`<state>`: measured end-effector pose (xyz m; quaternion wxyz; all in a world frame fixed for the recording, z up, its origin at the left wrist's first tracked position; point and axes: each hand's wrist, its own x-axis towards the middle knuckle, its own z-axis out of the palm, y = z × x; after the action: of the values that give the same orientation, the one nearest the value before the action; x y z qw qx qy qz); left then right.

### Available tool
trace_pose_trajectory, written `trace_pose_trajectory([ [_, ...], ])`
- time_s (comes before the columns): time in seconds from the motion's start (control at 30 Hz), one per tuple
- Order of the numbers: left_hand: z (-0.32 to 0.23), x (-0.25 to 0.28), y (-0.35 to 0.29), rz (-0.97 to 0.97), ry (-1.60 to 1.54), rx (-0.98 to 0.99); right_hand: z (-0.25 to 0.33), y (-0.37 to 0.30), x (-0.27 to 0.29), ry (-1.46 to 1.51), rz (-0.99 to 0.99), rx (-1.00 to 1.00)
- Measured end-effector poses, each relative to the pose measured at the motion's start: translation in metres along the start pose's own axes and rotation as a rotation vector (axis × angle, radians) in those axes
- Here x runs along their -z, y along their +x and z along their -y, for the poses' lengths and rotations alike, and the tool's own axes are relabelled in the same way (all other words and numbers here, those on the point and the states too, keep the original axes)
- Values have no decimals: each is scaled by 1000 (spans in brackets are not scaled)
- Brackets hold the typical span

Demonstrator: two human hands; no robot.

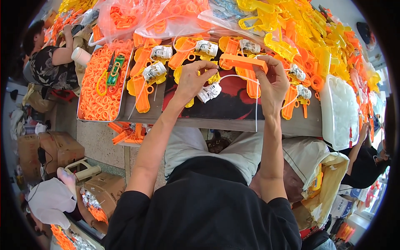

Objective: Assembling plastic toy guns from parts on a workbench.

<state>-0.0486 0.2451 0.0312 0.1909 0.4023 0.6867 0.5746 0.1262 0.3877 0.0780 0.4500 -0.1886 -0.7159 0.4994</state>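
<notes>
My right hand (273, 79) grips an orange plastic handle piece (243, 62), held level above the table with its free end pointing left. Close to that end, my left hand (195, 79) has its thumb and fingers pinched together; something small and dark is at the fingertips, too small to name. Under my hands lies a yellow toy gun shell half (190, 103), partly covered by my left hand, with a white mechanism block (209, 92) beside it. A thin white tube (239, 76) curves from near the block toward my right hand and hangs past the table edge.
Orange-and-yellow toy gun halves (143, 98) with white blocks stand around a dark mat (233, 109). At left a tray (81, 109) holds orange rings, cutters (110, 66) and a green tool (115, 71). Yellow shells (300, 25) pile behind; a translucent white container (339, 112) sits right. People work on both sides.
</notes>
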Motion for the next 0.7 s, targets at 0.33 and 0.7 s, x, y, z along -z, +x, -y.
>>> trace_pose_trajectory([
  [0.33, -1, 2, -6, 21, 144, -108, -5, 2, -6, -110, -2, 40],
  [0.7, 6, 11, 3, 9, 441, -467, 5, 5, -20, -282, 17, 180],
])
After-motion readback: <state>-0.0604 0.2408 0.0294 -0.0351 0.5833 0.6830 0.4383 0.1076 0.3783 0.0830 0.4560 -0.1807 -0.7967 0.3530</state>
